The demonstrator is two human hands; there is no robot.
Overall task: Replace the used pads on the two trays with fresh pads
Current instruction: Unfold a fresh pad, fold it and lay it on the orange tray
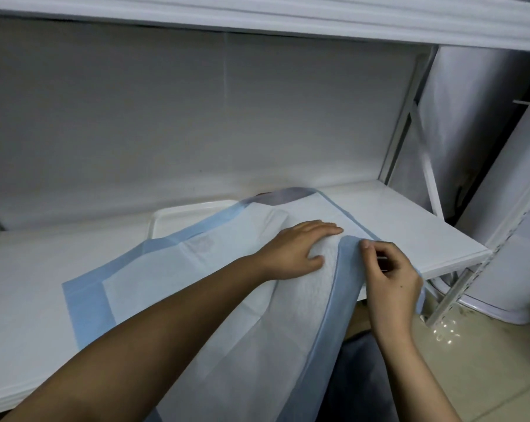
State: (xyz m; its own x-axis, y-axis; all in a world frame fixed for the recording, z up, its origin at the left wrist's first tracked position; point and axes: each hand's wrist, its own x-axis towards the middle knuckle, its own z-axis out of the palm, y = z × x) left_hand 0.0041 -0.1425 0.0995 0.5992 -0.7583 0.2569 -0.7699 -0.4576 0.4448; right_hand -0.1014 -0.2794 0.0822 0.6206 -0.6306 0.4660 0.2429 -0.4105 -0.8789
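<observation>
**Fresh pad spread over a tray on the shelf**

A white tray [178, 216] sits on the white shelf [410, 229], toward the far side near the grey back wall [166, 117]. Only its far left corner and rim show; the rest lies under a blue-bordered white pad [154, 269], which is draped across it. The pad's near part hangs off the shelf's front edge toward the person. Whether anything else lies in the tray under the pad cannot be told. A faint embossed mark shows on the pad near its left fold, too dim to read.

The left hand [300, 248] rests flat on the pad's white middle, fingers straight and pointing right, its grip released. The right hand [391, 278] pinches the pad's blue right border between thumb and curled fingers, just beside the left hand's fingertips, at the shelf's near right edge.

At the right, a white metal frame upright [404, 126] rises from the shelf, with tiled floor [486, 360] below.
</observation>
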